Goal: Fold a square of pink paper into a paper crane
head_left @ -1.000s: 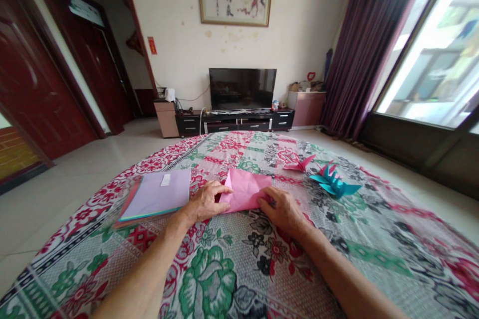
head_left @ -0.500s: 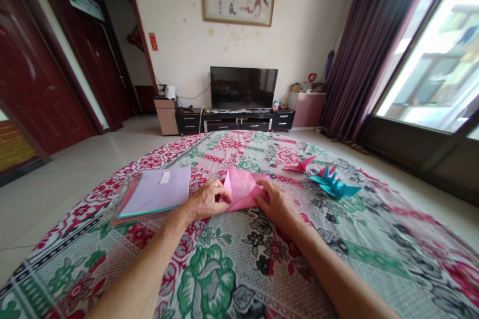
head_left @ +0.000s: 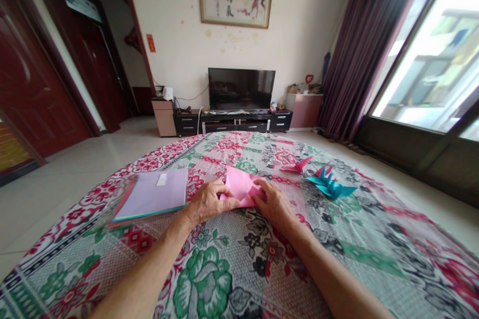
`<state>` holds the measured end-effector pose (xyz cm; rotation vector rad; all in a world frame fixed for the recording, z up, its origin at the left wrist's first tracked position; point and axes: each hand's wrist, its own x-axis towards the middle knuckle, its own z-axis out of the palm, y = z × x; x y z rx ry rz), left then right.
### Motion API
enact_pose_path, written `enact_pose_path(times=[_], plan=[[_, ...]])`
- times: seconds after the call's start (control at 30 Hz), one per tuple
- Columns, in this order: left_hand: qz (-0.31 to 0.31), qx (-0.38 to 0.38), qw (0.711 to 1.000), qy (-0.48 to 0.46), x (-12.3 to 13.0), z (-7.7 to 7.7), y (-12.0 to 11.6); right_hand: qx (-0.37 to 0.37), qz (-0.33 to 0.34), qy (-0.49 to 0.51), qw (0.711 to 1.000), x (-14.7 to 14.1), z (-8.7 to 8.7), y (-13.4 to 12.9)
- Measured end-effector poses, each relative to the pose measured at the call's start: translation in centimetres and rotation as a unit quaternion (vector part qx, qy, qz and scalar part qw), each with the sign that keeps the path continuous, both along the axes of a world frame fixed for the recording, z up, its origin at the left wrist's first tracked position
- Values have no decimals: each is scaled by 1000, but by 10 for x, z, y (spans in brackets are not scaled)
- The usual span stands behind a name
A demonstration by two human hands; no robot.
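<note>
A sheet of pink origami paper (head_left: pixel 241 182), partly folded, lies on the patterned tablecloth between my hands. My left hand (head_left: pixel 214 198) pinches its left edge, thumb laid along the near side. On the right edge, my right hand (head_left: pixel 272 200) grips a raised fold between thumb and fingers. The fingertips partly cover the paper's side corners. To the left rests a stack of coloured paper (head_left: pixel 155 194), lilac on top, with a small white slip (head_left: pixel 161 180) on it. Folded teal paper cranes (head_left: pixel 331 184) and a pink paper crane (head_left: pixel 298 165) sit to the right.
The round table's flowered cloth (head_left: pixel 204 284) spreads beneath everything. Beyond its far edge stand a low black TV cabinet (head_left: pixel 235 122) and a television (head_left: pixel 241 88). A purple curtain (head_left: pixel 359 50) hangs beside the window on the right.
My left thumb has moved right along the near edge of the pink paper, and the side folds stand more drawn inward. The whole view has shifted slightly.
</note>
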<state>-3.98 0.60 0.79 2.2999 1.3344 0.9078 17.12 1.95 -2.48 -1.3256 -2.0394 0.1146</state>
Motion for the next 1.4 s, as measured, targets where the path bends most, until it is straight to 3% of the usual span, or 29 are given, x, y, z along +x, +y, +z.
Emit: enact_pose_path(times=[0.17, 0.47, 0.73, 0.9, 0.97, 1.03, 1.13, 1.23, 1.4], plan=[[27, 7, 999, -26, 7, -4, 1, 7, -12, 26, 1000, 1, 0, 1], [20, 2, 998, -53, 11, -5, 0, 43, -34, 78, 995, 0, 0, 3], [10, 56, 998, -24, 14, -9, 2, 27, -76, 186, 979, 0, -4, 9], [27, 93, 994, -47, 14, -11, 5, 27, -72, 311, 947, -1, -5, 13], [45, 106, 992, -59, 14, -8, 4, 11, -97, 381, 919, -5, -2, 10], [61, 118, 989, -69, 14, -4, 3, -56, -106, 468, 875, -10, 2, 5], [68, 125, 987, -70, 16, 1, 0, -213, 17, 605, 767, -19, 8, -5], [61, 122, 989, -65, 20, 4, -3, -300, 124, 653, 684, -24, 12, -11], [46, 138, 987, -63, 24, 4, -6, -331, 151, 717, 595, -21, 9, -9]])
